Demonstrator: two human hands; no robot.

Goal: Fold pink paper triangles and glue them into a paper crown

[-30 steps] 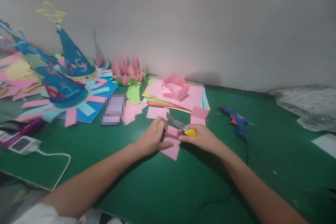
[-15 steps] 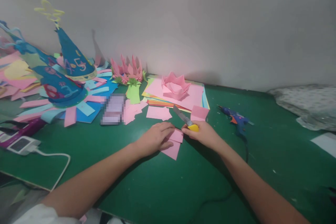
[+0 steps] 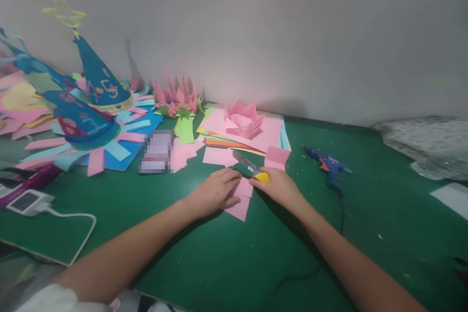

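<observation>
My left hand [image 3: 215, 190] lies flat on a small pink paper piece [image 3: 241, 200] on the green mat [image 3: 256, 253], fingers stretched out and pressing it down. My right hand [image 3: 278, 186] is closed around a yellow-handled utility knife [image 3: 252, 169]; its grey blade points up and left over the top edge of the pink piece. Both hands meet at the paper's upper part.
A stack of coloured sheets [image 3: 272, 131] carries a folded pink paper flower [image 3: 243, 118]. A blue glue gun [image 3: 327, 163] lies to the right. Blue paper cones [image 3: 98, 80], paper strips, pink scraps [image 3: 219, 156] and a white charger [image 3: 27, 202] sit on the left. A wall stands behind.
My left hand's fingers have flattened from curled onto the pink piece. The knife swung its blade slightly right, then back left, staying at the paper's top edge.
</observation>
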